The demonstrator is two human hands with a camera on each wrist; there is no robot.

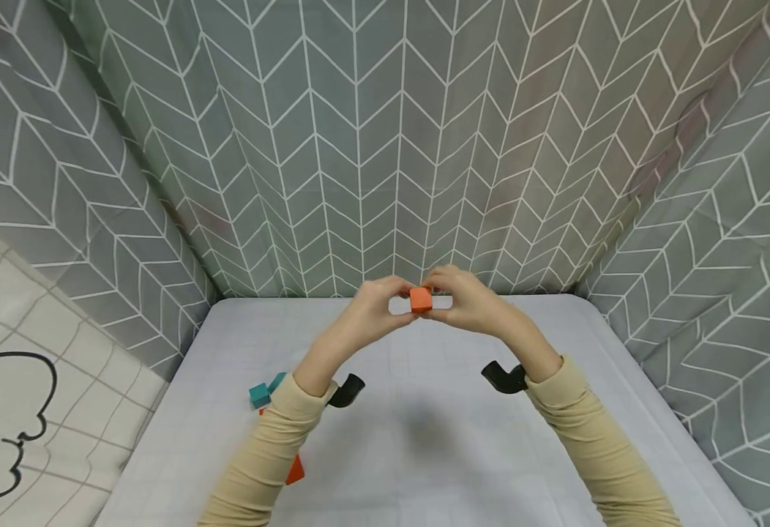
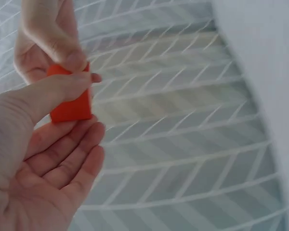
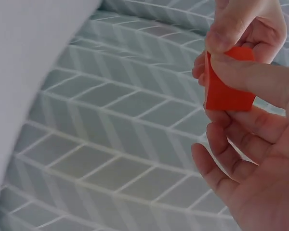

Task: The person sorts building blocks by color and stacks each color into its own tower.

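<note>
Out over the far part of the table, both hands hold one small orange-red block (image 1: 421, 300) between them. My left hand (image 1: 378, 304) pinches it from the left with thumb and fingers. From the other side, the right hand (image 1: 462, 301) pinches the same block. The left wrist view has the thumb lying across the block's face (image 2: 72, 109), with fingers beneath it. In the right wrist view, that hand's thumb crosses the block (image 3: 229, 98) too, while its lower fingers are loosely bent.
Two teal blocks (image 1: 260, 396) lie on the white-covered table (image 1: 398, 468) beside the left forearm. An orange block (image 1: 296, 471) shows partly from behind the left sleeve (image 1: 253, 461). Patterned grey curtains (image 1: 378, 146) hang behind the table and along its sides.
</note>
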